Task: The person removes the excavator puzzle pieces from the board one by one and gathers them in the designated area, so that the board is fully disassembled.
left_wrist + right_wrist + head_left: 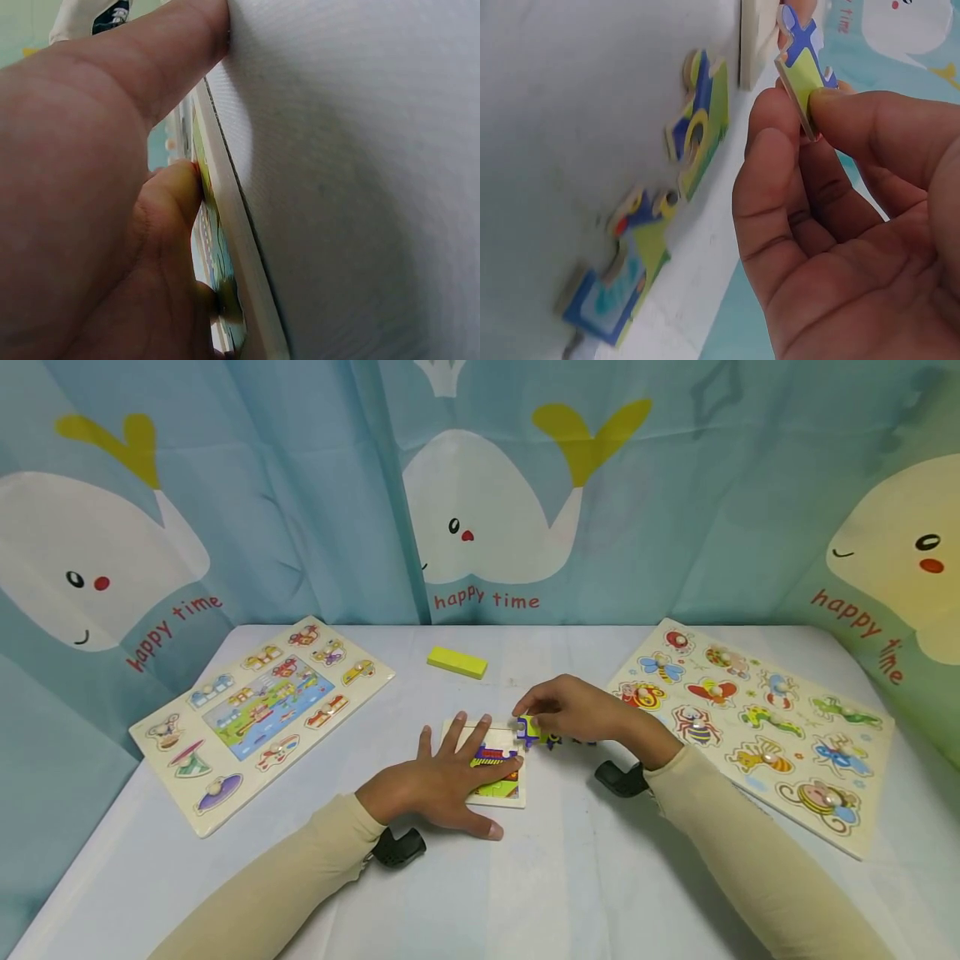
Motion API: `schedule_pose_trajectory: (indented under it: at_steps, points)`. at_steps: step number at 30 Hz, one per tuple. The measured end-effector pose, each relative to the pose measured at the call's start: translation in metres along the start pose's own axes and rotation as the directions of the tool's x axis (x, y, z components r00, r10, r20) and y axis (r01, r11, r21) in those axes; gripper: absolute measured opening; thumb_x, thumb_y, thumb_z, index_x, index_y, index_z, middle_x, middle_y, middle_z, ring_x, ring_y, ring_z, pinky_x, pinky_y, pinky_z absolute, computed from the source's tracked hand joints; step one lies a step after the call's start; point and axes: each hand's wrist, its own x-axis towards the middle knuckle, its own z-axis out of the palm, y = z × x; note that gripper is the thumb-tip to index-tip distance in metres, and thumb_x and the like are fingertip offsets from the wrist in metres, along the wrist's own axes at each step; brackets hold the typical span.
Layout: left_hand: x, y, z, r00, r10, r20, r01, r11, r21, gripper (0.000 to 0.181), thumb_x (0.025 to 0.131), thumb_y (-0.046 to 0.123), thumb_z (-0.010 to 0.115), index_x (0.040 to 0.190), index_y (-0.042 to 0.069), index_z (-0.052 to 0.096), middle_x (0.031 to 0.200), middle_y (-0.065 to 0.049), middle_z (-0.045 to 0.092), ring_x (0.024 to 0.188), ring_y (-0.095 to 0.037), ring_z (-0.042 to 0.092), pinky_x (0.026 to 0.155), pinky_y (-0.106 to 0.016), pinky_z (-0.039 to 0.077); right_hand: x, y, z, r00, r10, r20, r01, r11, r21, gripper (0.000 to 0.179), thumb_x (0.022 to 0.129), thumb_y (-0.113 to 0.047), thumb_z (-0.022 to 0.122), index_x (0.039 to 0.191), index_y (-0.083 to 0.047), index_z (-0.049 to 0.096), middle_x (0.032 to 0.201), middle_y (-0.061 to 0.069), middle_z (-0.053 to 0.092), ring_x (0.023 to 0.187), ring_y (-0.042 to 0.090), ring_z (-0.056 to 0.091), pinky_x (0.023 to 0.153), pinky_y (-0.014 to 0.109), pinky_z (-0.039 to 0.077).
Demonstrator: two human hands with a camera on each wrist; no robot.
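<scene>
My left hand [438, 783] lies spread with straight fingers across a small wooden jigsaw board [504, 737], pressing on it. A purple and green picture fills its lower part; bare wood shows at the top. In the left wrist view, the thumb reaches the white cloth beside the board's edge [244, 232]. Just right of the board, my right hand [581, 708] pinches a green and blue puzzle piece [801, 64] between thumb and fingers. Below that hand, in the right wrist view, loose puzzle pieces [709, 112] lie on the cloth, partly hidden by the hand in the head view.
A yellow block [457, 662] lies behind the jigsaw board. To the left is a knobbed vehicle puzzle board [251, 781]; to the right, a knobbed insect puzzle board [738, 693], partly behind the right forearm. A blue whale-print curtain [322, 502] hangs at the table's back.
</scene>
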Motion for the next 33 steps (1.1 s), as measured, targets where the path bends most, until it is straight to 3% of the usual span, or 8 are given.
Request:
schedule_pose_trajectory:
  at_steps: [9,15,27,33]
  points:
    - [-0.001,0.0,0.0,1.0,0.01,-0.007,-0.01,1.0,-0.012,0.085,0.081,0.071,0.059,0.152,0.048,0.018,0.161,-0.004,-0.018,0.143,-0.036,-0.021,0.104,-0.07,-0.003,-0.013,0.01,-0.009,1.0,-0.001,-0.018,0.001,1.0,0.021,0.023,0.092,0.002,0.058,0.111,-0.001,0.07,0.107,0.007,0.068,0.087,0.018,0.056,0.081,0.036,0.047]
    - [-0.001,0.0,0.0,1.0,0.008,-0.008,-0.008,1.0,-0.015,0.086,0.081,0.07,0.06,0.152,0.049,0.018,0.161,-0.004,-0.018,0.143,-0.036,-0.021,0.105,-0.07,-0.004,-0.021,0.015,-0.015,0.998,0.054,-0.033,-0.053,0.998,0.029,0.023,0.092,0.001,0.059,0.112,-0.002,0.07,0.11,0.006,0.068,0.093,0.019,0.058,0.086,0.038,0.048]
    - [0.0,-0.002,0.002,1.0,0.013,-0.008,-0.013,1.0,-0.02,0.085,0.081,0.071,0.059,0.152,0.05,0.017,0.16,-0.003,-0.02,0.142,-0.035,-0.024,0.104,-0.069,-0.006,-0.042,0.03,-0.025,0.995,0.095,-0.018,-0.094,0.994,0.061,0.022,0.09,0.003,0.059,0.109,0.0,0.07,0.102,0.006,0.069,0.083,0.02,0.057,0.07,0.028,0.049]
    - [0.001,-0.002,0.002,1.0,0.006,-0.012,-0.006,1.0,-0.015,0.086,0.081,0.071,0.059,0.152,0.05,0.016,0.161,-0.002,-0.019,0.143,-0.034,-0.023,0.105,-0.069,-0.005,-0.05,0.033,-0.031,0.997,0.074,-0.035,-0.074,0.997,0.011,0.022,0.09,0.003,0.061,0.108,-0.002,0.071,0.103,0.005,0.069,0.089,0.019,0.058,0.075,0.027,0.048]
